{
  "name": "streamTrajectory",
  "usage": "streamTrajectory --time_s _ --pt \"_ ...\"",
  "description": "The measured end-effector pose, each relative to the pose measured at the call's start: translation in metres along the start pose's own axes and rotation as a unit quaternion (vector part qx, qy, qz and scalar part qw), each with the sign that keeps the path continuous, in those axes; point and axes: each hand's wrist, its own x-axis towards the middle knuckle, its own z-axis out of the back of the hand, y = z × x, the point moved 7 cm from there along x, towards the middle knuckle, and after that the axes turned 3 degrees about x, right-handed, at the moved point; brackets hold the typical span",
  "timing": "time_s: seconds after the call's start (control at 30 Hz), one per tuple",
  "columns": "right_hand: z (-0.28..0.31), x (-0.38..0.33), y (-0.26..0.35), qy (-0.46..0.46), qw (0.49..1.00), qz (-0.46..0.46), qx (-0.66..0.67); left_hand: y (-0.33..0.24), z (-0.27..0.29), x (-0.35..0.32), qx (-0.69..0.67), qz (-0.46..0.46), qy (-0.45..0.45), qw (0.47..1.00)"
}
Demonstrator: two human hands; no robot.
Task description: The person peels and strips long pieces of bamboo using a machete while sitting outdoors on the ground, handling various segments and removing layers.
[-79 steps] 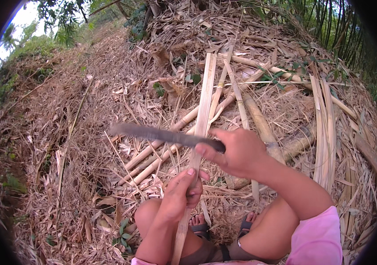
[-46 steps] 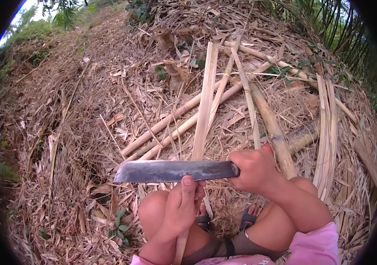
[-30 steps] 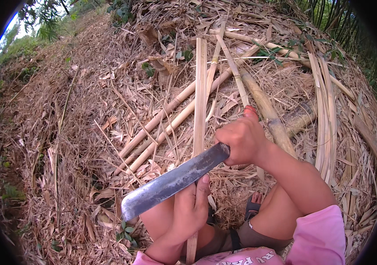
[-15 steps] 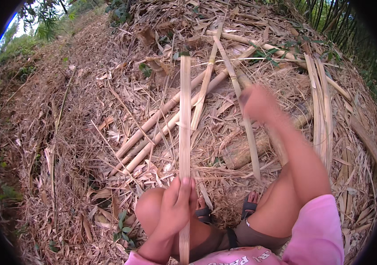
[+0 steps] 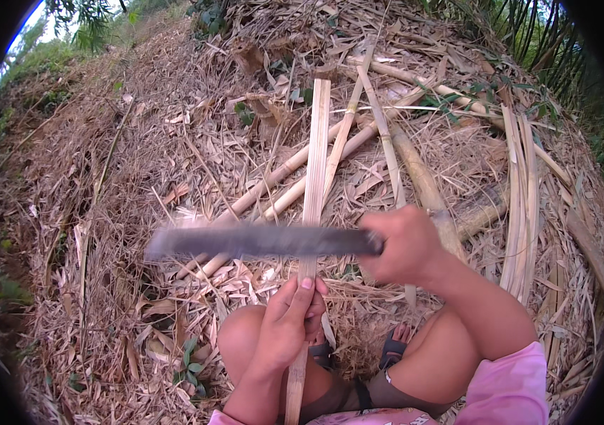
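My left hand (image 5: 289, 327) grips a long pale bamboo strip (image 5: 314, 159) that stands upright in front of my knees and points away from me. My right hand (image 5: 402, 244) is closed on the handle of a long dark knife (image 5: 259, 241). The blade lies level, crosswise over the strip, just above my left hand's fingers, and is blurred by motion.
Dry bamboo leaves and straw cover the sloping ground (image 5: 104, 212). Several cut bamboo poles (image 5: 274, 184) lie ahead, and split bamboo strips (image 5: 521, 184) lie to the right. My bent knees and sandalled feet (image 5: 390, 350) are below the hands. Green bushes stand at the top left.
My right hand had swung up and away with the knife out of sight; now it has come back down, with the blade level across the strip. My left hand kept hold of the strip.
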Motion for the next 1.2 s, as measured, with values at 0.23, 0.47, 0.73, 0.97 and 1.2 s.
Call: streamTrajectory --time_s 0.23,0.47,0.73,0.97,1.2 --pt "-0.036 0.003 -0.006 0.026 0.995 0.040 -0.083 0.005 -0.012 -0.005 0.121 -0.045 -0.083 0.988" --pt "-0.038 0.009 -0.011 0.046 0.990 0.049 -0.123 0.016 0.000 -0.002 0.207 -0.109 -0.112 0.966" --pt "-0.021 0.030 -0.080 0.060 0.982 -0.062 -0.166 0.010 -0.003 -0.010 0.250 -0.072 -0.112 0.959" --pt "0.049 -0.007 -0.179 -0.158 0.924 -0.348 0.006 0.012 0.008 -0.013 0.084 -0.007 -0.038 0.996" --pt "0.024 0.020 -0.089 -0.098 0.975 -0.178 0.094 0.007 -0.002 0.007 0.014 0.038 -0.007 0.999"
